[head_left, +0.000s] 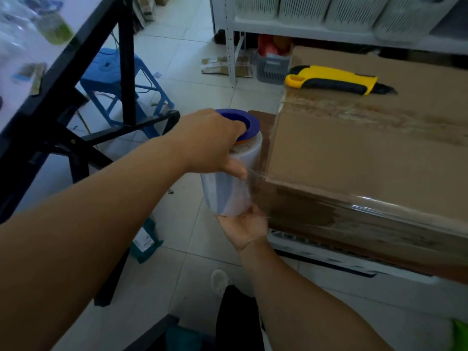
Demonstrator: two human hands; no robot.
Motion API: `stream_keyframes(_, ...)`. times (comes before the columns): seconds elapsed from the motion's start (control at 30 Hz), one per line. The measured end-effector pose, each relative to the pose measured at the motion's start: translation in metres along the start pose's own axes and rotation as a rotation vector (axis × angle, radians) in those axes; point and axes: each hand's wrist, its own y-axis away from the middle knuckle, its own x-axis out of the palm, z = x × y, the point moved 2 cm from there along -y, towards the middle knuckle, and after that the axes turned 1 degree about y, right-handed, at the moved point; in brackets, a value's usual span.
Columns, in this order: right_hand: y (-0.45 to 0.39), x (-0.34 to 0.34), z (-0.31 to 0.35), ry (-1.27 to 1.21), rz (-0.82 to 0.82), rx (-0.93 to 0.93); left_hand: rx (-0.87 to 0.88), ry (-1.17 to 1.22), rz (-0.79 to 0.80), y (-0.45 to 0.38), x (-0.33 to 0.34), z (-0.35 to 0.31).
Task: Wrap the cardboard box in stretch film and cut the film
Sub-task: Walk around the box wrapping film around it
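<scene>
A large cardboard box [367, 153] fills the right half of the view, its near side and left corner covered in shiny stretch film. The film roll [228, 188] stands upright at the box's left corner, with a blue cap on top. My left hand [210, 140] grips the roll's top, fingers in the cap. From below, my right hand [245, 228] holds the roll's bottom end, palm up. A sheet of film runs from the roll onto the box. On the box top lies a yellow and black utility knife [334, 79].
A black-framed table [76, 59] stands at the left with a blue plastic stool [119, 79] behind it. White shelving [316, 26] with baskets runs along the back. The box rests on a white base [329, 259]. A teal packet [145, 240] lies on the tiled floor.
</scene>
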Motion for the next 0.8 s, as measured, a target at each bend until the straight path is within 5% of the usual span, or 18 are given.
stream_keyframes(0.37,-0.01,-0.005,-0.001,-0.02,-0.019,-0.072,0.071,-0.034,0.035,-0.014,0.003,0.006)
stream_keyframes(0.8,-0.061,0.011,-0.005,-0.154,0.019,-0.391,0.485,-0.033,-0.031,-0.048,-0.009,0.03)
